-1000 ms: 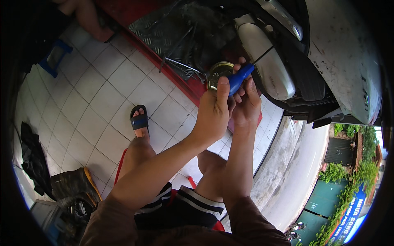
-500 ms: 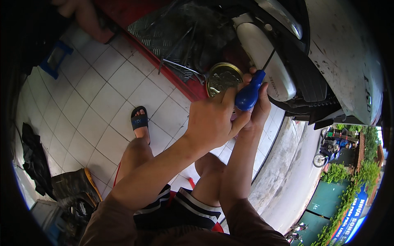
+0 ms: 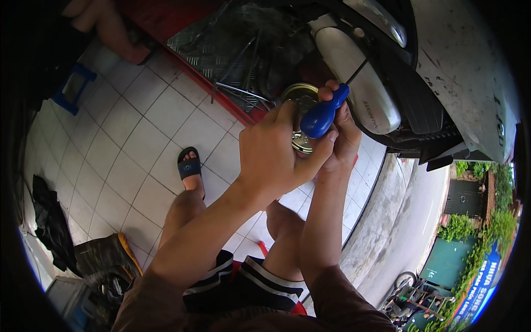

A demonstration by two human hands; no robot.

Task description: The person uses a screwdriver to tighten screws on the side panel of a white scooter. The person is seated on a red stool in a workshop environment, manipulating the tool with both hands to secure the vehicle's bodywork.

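Where hands (image 3: 310, 146) overlap, screwdriver (image 3: 325, 113) grip half-hidden

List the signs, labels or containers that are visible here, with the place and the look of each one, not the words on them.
Blue signboard: lower right, by the street hedge; long, slanted, blue with pale and red lettering.
Marking on the silver exhaust cover: upper centre-right; small dark lettering on a rounded metal shield.
Round tin: centre, behind the left hand; gold-rimmed, metallic, mostly hidden.
No screens visible.
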